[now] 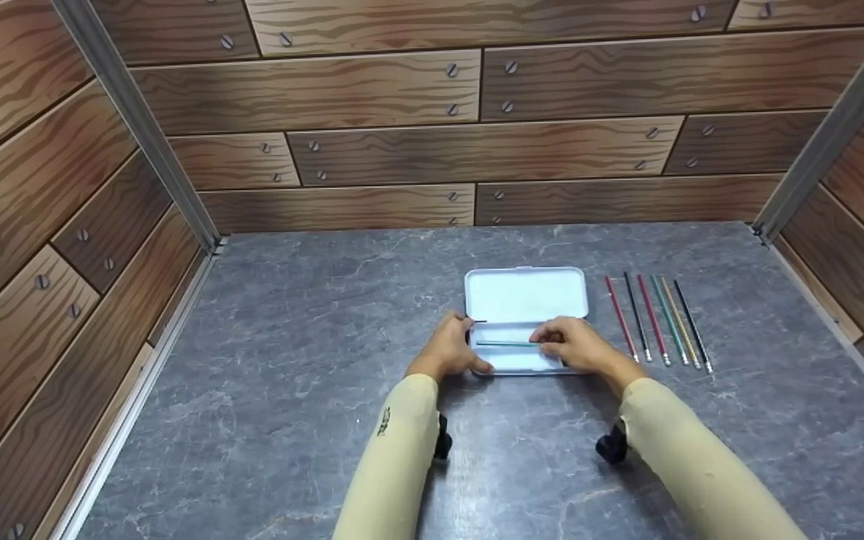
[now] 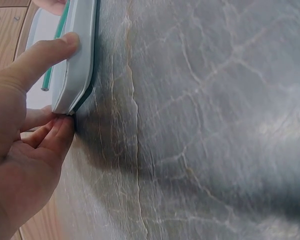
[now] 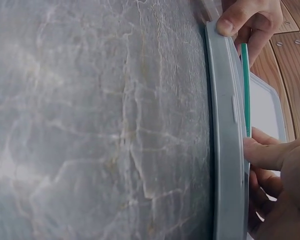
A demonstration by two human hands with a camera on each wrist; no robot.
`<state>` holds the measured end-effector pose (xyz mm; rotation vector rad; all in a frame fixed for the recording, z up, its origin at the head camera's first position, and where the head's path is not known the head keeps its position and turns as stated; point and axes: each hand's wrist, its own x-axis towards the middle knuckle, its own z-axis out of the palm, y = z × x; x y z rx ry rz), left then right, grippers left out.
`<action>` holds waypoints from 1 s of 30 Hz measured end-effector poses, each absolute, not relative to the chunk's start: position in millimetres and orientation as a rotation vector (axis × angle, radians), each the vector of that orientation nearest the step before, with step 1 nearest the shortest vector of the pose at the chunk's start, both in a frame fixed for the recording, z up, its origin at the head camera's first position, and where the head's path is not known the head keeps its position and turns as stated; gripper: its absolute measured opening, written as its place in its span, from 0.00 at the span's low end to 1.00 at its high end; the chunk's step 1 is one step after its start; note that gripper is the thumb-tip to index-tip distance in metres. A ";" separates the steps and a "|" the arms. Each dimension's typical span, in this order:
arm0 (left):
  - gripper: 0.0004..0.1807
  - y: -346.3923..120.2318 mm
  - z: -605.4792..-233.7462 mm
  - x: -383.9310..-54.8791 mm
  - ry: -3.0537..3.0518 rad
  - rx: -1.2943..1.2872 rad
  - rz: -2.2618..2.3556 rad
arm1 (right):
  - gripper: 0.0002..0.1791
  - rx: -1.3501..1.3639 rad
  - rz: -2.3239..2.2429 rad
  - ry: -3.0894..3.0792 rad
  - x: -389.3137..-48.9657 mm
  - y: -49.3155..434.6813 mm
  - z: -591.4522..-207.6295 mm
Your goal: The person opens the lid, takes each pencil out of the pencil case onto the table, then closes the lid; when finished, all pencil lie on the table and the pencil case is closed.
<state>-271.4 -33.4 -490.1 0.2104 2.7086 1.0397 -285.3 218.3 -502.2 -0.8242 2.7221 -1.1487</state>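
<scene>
A white pencil case (image 1: 526, 294) lies on the table with its lid folded back, away from me. My left hand (image 1: 445, 349) grips the left end of its base, the thumb on the front edge and the fingers around the corner, as the left wrist view shows. Between thumb and fingers, my right hand (image 1: 578, 346) pinches a green pencil (image 1: 503, 343). The pencil lies crosswise over the base; its free end points toward my left hand. In the right wrist view the green pencil (image 3: 246, 95) shows just above the case's front wall (image 3: 227, 150).
To the right of the case, several pencils lie side by side: red pencils (image 1: 653, 319), dark ones (image 1: 693, 326), a green one (image 1: 670, 319) and a yellow one (image 1: 679, 322). Wood-patterned walls (image 1: 387, 154) enclose the grey marbled table (image 1: 312, 322) at the back and sides.
</scene>
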 end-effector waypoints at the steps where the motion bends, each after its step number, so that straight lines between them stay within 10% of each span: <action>1: 0.48 -33.3 -490.0 -271.2 2.709 0.211 1.043 | 0.07 -0.818 -1.160 2.727 -285.2 218.9 -502.7; 30: 0.48 -34.0 -491.2 -271.2 2.737 0.259 1.045 | 0.16 -0.456 -1.660 2.812 -286.4 279.3 -479.7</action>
